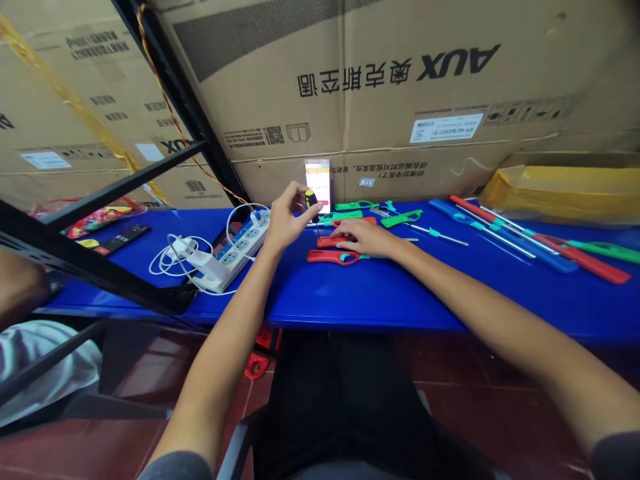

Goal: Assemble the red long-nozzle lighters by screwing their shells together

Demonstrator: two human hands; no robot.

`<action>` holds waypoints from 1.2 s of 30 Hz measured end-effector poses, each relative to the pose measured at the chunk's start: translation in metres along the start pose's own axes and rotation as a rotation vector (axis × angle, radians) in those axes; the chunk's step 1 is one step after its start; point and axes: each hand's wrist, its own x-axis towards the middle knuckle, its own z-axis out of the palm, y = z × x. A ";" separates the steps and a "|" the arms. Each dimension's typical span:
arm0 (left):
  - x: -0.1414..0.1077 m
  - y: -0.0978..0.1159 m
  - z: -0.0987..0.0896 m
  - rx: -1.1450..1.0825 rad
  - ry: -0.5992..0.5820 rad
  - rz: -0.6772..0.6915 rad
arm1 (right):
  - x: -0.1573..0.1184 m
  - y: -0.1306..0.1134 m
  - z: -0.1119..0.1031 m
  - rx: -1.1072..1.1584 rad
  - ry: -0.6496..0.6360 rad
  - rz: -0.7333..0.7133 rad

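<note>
"As I watch the head feed from my station, where is the red handle, and how are the fingers set?"

"It lies on the blue counter, in the middle. My right hand has its fingers bent over the piece's right part. My left hand pinches a yellow-and-black screwdriver, shaft down at the left end. I can't tell whether its tip is seated."

"How would you expect the piece to handle?"

"Light and stiff, I'd judge; smooth plastic that could skid or turn under the driver. I'd press it flat by its body, leaving the left end bare, and hold the screwdriver by its thick grip."

"Anything in the way?"

"A second red handle lies just on the near side, and a green handle just beyond; both crowd the fingers. A lit phone stands on the far side, close to my left knuckles. Left of that arm, I see a power strip with loose white cable."
</note>
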 end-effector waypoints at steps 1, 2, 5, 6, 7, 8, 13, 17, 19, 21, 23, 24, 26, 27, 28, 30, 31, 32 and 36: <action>0.000 0.000 0.000 0.006 0.014 0.009 | 0.000 0.000 0.000 -0.006 -0.002 -0.004; 0.001 0.000 0.001 0.013 0.031 0.016 | 0.000 0.001 0.000 -0.011 -0.003 -0.008; 0.001 -0.002 0.003 0.019 0.058 0.013 | 0.000 0.003 0.002 -0.008 0.002 -0.012; 0.001 -0.002 0.003 0.013 0.053 0.008 | 0.000 0.004 0.002 0.001 0.003 -0.009; 0.001 -0.002 0.003 0.004 0.046 0.002 | 0.000 0.005 0.002 0.012 0.005 -0.007; 0.000 -0.003 0.003 -0.006 0.036 -0.003 | 0.000 0.005 0.003 0.023 0.005 -0.005; 0.000 -0.006 0.003 -0.056 -0.026 -0.032 | 0.000 0.001 0.000 0.026 0.001 0.007; -0.001 -0.008 0.005 -0.064 -0.021 -0.037 | -0.002 -0.005 -0.003 0.023 -0.011 0.020; -0.002 -0.007 0.007 -0.042 0.004 -0.034 | -0.003 -0.005 -0.003 0.022 -0.014 0.024; -0.002 -0.006 0.009 -0.022 0.020 -0.040 | -0.003 -0.002 -0.002 0.021 -0.015 0.024; -0.002 -0.005 0.010 -0.022 0.014 -0.057 | -0.003 0.002 0.000 0.023 -0.011 0.020; -0.002 -0.005 0.010 -0.025 0.008 -0.064 | -0.002 0.004 0.001 0.024 -0.009 0.018; -0.002 -0.005 0.010 -0.034 -0.003 -0.067 | -0.002 0.007 0.002 0.025 -0.008 0.010; -0.002 -0.005 0.010 -0.035 -0.003 -0.062 | -0.002 0.007 0.003 0.026 -0.009 0.005; -0.002 -0.006 0.010 -0.036 -0.002 -0.055 | -0.002 0.008 0.003 0.027 -0.009 0.001; -0.003 -0.007 0.010 -0.036 -0.004 -0.041 | -0.002 0.007 0.002 0.032 -0.005 -0.003; -0.003 -0.007 0.010 -0.034 -0.008 -0.039 | -0.002 0.006 0.002 0.038 -0.002 -0.002; -0.003 -0.007 0.010 -0.030 -0.010 -0.037 | -0.002 0.004 0.001 0.044 0.000 -0.001; -0.004 -0.005 0.010 -0.007 0.005 -0.037 | -0.003 -0.002 -0.003 0.048 -0.006 0.010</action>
